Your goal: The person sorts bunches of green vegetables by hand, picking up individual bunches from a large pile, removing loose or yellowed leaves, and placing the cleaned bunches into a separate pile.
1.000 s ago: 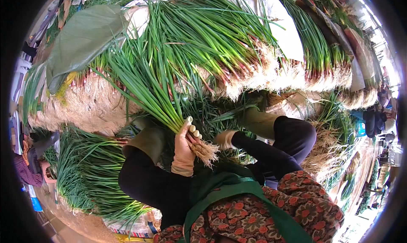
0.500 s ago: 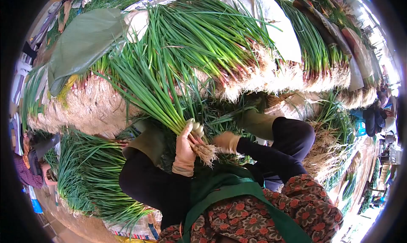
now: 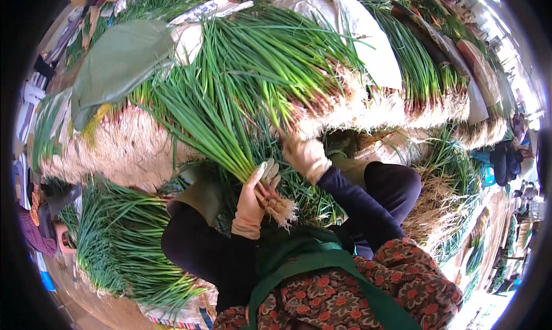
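Note:
My left hand [image 3: 248,208], in a pale glove, is wrapped round a bunch of scallions [image 3: 227,151] just above the roots. Their green leaves fan away up and to the left, while the whitish roots hang out toward my apron. My right hand [image 3: 306,157], gloved as well, is up at the front edge of the large scallion heap [image 3: 276,59]. Its fingers are closed at the lower end of a scallion stem [image 3: 274,116]; the fingertips are partly hidden. Loose green leaves lie beneath and between both hands.
A grey-green sheet [image 3: 123,59] and a white sheet [image 3: 368,36] partly cover the heap. More scallions [image 3: 132,238] lie at lower left, and others with matted roots [image 3: 440,197] at right. My bent knees flank the hands.
My right hand has moved up and away from beside the bunch's roots to the heap's edge, closing on a stem there. My left hand keeps the bunch in nearly the same place.

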Demonstrator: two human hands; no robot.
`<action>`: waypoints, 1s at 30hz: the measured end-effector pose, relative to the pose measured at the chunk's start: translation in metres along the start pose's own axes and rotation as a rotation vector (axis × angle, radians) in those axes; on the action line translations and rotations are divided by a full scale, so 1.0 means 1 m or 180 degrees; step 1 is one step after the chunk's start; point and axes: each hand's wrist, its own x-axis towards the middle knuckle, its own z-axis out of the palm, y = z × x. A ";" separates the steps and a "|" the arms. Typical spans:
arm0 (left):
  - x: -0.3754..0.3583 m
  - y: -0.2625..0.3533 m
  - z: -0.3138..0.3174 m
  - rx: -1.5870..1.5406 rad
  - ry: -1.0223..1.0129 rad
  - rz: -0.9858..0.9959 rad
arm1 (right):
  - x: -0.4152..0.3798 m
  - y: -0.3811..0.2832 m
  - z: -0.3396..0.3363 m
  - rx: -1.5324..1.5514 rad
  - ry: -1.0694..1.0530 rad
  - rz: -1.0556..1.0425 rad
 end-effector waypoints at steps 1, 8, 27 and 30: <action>0.002 0.000 -0.002 0.0107 -0.0043 -0.0092 | -0.019 -0.016 -0.008 0.0018 -0.0103 -0.0309; 0.006 -0.019 -0.009 -0.0373 0.0363 -0.0201 | -0.049 0.006 0.031 0.3469 -0.2212 0.1642; 0.005 -0.012 -0.018 -0.0178 -0.0463 -0.0560 | 0.014 0.053 0.047 0.0861 0.0310 0.1276; 0.008 -0.012 -0.007 -0.0741 -0.0391 -0.0713 | 0.016 0.059 0.043 0.0883 -0.0950 0.1165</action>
